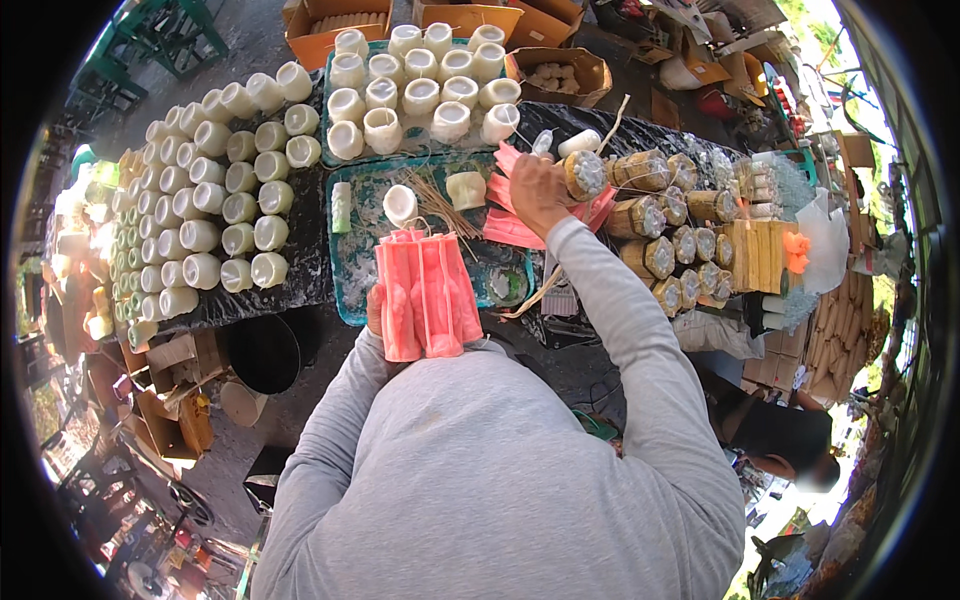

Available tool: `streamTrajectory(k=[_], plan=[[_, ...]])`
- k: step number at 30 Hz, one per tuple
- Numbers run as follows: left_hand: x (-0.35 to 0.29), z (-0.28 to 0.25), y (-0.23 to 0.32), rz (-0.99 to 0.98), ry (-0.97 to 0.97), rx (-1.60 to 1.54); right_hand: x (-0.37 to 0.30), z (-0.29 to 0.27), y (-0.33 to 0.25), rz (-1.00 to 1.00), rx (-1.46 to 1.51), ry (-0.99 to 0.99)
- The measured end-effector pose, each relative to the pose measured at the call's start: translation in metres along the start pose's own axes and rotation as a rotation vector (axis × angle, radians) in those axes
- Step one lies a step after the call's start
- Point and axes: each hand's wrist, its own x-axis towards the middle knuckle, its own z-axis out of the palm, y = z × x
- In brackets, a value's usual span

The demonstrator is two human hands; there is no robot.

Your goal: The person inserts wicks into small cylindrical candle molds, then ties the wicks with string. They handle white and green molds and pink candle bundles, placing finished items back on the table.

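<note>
My left hand (377,310) is clamped on a pink mould (428,295), upright against my chest at the green tray's (345,275) near edge. My right hand (538,192) is closed around a bundled jar (585,174) further out. The tall mould could tip, since one hand alone steadies it. Rows of white candles (215,215) crowd the left; more jars (665,255) block the right.

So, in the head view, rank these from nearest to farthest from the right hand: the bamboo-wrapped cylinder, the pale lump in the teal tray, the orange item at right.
1. Bamboo-wrapped cylinder, touching the right hand.
2. Pale lump, just left, in the teal tray.
3. Orange item, far right.
</note>
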Motion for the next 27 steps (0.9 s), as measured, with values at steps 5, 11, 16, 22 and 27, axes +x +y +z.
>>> streamTrajectory(k=[5, 11, 16, 22, 27], plan=[[0.002, -0.008, -0.001, 0.049, -0.094, -0.047, -0.095, -0.089, -0.005, 0.427, 1.201, -0.109], [-0.003, -0.003, -0.003, -0.016, 0.037, 0.02, -0.176, -0.107, -0.08, 0.075, 1.272, -0.392], [-0.007, 0.01, -0.009, -0.051, -0.037, 0.015, -0.177, -0.123, -0.05, 0.072, 1.143, -0.312], [-0.002, 0.001, -0.016, -0.184, -0.114, -0.415, -0.148, -0.091, -0.002, 0.449, 1.9, -0.402], [-0.008, -0.001, -0.019, -0.083, -0.031, -0.033, -0.085, -0.007, -0.005, -0.241, 0.289, 0.162]])
